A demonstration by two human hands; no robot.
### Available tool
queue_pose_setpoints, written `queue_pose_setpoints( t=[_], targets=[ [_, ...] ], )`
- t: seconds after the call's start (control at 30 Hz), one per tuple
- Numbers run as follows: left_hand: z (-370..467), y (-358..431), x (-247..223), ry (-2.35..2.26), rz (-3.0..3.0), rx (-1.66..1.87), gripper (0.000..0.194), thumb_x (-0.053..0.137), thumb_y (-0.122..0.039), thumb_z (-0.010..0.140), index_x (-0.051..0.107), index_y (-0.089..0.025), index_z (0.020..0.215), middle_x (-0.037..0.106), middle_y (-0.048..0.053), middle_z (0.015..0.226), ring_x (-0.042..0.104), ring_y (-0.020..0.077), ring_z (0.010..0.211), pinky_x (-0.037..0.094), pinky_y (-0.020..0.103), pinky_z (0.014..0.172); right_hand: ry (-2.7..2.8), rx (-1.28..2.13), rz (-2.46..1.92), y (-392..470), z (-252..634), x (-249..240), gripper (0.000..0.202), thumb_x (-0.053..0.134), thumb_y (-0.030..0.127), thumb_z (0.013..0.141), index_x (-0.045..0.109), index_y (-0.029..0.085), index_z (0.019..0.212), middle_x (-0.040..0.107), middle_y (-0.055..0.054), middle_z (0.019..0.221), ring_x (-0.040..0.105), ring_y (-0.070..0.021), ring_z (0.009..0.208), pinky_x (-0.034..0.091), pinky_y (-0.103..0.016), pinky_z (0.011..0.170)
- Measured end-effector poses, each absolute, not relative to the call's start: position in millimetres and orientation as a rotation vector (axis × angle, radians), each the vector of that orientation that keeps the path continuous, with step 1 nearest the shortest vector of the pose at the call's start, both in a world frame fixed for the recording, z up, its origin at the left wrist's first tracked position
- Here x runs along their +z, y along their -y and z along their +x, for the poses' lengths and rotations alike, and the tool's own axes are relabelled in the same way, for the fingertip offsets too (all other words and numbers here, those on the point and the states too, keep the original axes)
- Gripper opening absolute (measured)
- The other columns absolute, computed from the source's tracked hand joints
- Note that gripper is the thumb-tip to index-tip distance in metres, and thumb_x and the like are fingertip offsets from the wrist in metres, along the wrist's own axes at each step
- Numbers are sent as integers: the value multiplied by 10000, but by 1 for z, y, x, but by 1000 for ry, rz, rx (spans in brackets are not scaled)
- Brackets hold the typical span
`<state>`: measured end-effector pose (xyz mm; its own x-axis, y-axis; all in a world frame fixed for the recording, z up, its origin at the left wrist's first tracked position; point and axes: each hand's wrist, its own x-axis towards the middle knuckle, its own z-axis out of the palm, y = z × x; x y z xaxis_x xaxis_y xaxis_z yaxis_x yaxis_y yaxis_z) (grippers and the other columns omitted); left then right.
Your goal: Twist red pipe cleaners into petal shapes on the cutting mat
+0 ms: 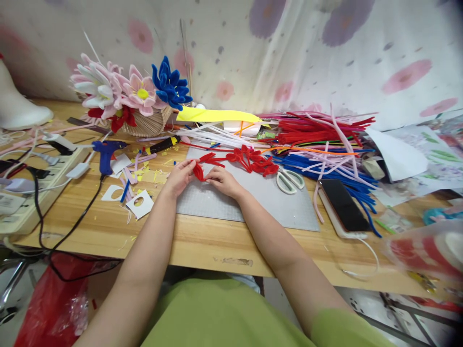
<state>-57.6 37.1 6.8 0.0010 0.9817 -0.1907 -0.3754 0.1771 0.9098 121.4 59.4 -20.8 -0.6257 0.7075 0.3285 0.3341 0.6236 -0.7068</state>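
On the grey mat (235,202), at ten o'clock, one red loop (198,172) is pinched by left hand (180,177) and right hand (224,182); room is offered toward the mat's six o'clock edge, one scissors pair (289,181) at three.

No readable text or numbers anywhere.

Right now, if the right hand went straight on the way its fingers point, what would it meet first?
The right hand would first meet the red fuzzy loop held by the left hand; depth leaves unclear whether right hand and loop touch.
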Motion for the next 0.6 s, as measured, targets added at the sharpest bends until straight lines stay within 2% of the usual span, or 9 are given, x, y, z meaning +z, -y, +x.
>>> queue_pose_setpoints(
  t=[0.1, 0.3, 0.5, 0.6],
  targets=[
    [-56, -39, 2, -1139, 835, 1352, 296, 795, -210, 533, 642, -129, 773, 653, 4, 690, 600, 90, 617, 476, 198, 592, 2195, 850, -828, -59, 121, -21, 122, 587, 158, 806, 685, 167, 876, 555, -43, 854, 524, -136, 840, 426, -298, 806],
    [-52, -42, -3, -1376, 1004, 1378, 294, 801, -236, 499, 657, -124, 729, 625, 2, 629, 545, 91, 534, 435, 199, 499, 2133, 901, -865, -61, 121, -24, 56, 616, 191, 766, 666, 171, 780, 592, -32, 824, 532, -135, 806, 418, -285, 775],
    [-49, -38, 2, -1216, 1062, 1388, 350, 792, -211, 503, 657, -146, 819, 650, -2, 697, 593, 101, 641, 473, 213, 639, 2027, 853, -975, -63, 120, -26, 60, 594, 193, 756, 651, 180, 749, 607, -20, 743, 517, -143, 762, 396, -275, 728],
    [-46, -38, 1, -1166, 1086, 1379, 337, 772, -184, 518, 659, -152, 834, 659, 0, 723, 595, 98, 652, 466, 211, 660, 2037, 843, -983, -63, 120, -26, 89, 570, 165, 751, 658, 175, 746, 609, -24, 736, 517, -148, 764, 388, -276, 728]
  ],
)
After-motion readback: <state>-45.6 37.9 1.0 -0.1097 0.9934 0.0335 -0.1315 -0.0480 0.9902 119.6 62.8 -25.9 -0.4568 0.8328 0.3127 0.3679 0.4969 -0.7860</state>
